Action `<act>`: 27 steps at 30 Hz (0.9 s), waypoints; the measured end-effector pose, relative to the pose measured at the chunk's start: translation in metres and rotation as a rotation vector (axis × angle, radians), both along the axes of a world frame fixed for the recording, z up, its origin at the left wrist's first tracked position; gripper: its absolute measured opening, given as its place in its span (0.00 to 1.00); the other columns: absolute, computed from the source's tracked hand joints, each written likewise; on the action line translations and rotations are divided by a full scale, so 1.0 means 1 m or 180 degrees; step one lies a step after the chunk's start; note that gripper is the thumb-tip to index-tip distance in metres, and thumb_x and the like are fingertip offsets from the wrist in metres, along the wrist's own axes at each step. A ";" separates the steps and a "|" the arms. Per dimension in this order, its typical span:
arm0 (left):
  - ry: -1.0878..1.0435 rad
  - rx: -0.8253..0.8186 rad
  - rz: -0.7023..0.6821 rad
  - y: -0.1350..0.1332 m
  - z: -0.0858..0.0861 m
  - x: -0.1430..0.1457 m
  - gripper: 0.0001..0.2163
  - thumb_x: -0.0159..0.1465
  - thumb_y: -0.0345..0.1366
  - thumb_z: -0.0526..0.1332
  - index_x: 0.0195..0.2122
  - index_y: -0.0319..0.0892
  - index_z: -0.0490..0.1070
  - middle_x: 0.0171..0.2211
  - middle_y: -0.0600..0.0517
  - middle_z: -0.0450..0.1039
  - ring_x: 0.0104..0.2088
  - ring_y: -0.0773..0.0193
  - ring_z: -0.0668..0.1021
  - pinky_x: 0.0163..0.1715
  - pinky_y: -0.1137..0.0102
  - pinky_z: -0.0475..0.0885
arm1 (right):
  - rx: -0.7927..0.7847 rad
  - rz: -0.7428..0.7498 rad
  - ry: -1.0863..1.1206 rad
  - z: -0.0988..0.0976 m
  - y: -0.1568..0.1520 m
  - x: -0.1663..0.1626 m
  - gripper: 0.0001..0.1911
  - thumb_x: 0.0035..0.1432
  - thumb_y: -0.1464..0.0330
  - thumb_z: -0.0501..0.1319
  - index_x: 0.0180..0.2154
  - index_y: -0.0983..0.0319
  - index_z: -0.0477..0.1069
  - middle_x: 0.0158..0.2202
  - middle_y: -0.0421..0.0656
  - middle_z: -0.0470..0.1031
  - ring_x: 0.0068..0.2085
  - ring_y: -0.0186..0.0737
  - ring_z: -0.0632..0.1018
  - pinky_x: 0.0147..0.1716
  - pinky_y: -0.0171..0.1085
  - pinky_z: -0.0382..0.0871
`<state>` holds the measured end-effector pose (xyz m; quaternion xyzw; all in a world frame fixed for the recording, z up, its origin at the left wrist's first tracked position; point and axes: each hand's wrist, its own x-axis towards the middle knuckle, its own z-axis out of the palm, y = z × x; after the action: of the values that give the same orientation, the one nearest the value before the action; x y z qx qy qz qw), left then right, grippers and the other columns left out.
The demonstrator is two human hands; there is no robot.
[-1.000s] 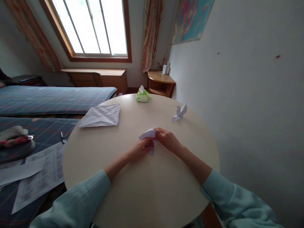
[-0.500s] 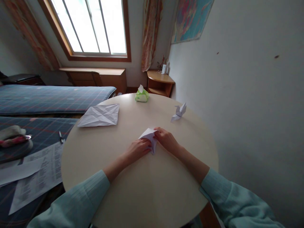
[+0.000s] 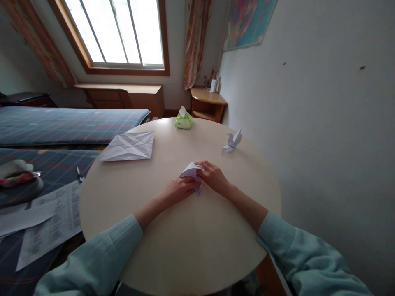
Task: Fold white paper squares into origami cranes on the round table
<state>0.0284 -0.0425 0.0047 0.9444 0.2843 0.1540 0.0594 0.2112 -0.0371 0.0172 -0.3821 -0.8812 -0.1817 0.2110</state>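
Observation:
A small folded white paper (image 3: 189, 169) lies at the middle of the round table, partly covered by my hands. My left hand (image 3: 182, 187) rests across its near part, fingers closed on it. At the right edge, my right hand (image 3: 212, 176) pinches the paper between thumb and fingers. A pointed tip of the paper sticks out below my left fingers. Farther back on the right stands a folded white paper crane (image 3: 232, 142). To the left lies a creased white sheet of paper (image 3: 131, 146).
A green tissue pack (image 3: 184, 119) sits at the far edge of the round cream table (image 3: 197, 242). Left of the table, a bench with a plaid cover (image 3: 61, 123) carries printed sheets (image 3: 52, 230), a pen (image 3: 79, 174) and a pouch (image 3: 18, 181). A wall rises on the right.
My left hand has slid a little to the right over the paper, covering more of it. My right fingers have shifted slightly left along the edge. The view has tilted slightly.

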 end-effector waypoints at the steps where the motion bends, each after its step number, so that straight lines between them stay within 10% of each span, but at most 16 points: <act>1: -0.0021 0.0001 -0.0016 0.000 -0.001 0.000 0.13 0.60 0.33 0.54 0.46 0.47 0.68 0.42 0.50 0.71 0.39 0.64 0.74 0.39 0.70 0.70 | 0.0002 -0.0028 -0.0029 0.000 0.000 0.000 0.04 0.54 0.73 0.56 0.31 0.63 0.69 0.43 0.47 0.69 0.43 0.41 0.68 0.38 0.38 0.68; 19: -0.0137 0.0048 -0.0141 0.001 -0.004 0.000 0.12 0.61 0.34 0.52 0.44 0.43 0.70 0.41 0.48 0.70 0.39 0.63 0.74 0.41 0.68 0.70 | -0.0040 0.0140 0.0052 -0.009 0.004 -0.004 0.07 0.56 0.72 0.53 0.32 0.62 0.70 0.45 0.48 0.68 0.46 0.42 0.67 0.41 0.40 0.67; 27: -0.0004 0.0010 0.0025 -0.003 0.000 0.000 0.13 0.62 0.36 0.51 0.45 0.48 0.69 0.43 0.49 0.69 0.38 0.63 0.74 0.36 0.70 0.71 | -0.0254 0.0600 0.1632 0.008 -0.005 0.018 0.17 0.56 0.71 0.53 0.49 0.58 0.61 0.47 0.47 0.68 0.47 0.37 0.69 0.44 0.40 0.67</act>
<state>0.0282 -0.0456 0.0044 0.9433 0.2877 0.1553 0.0575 0.2295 -0.0424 0.0256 -0.3399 -0.8371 -0.0238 0.4279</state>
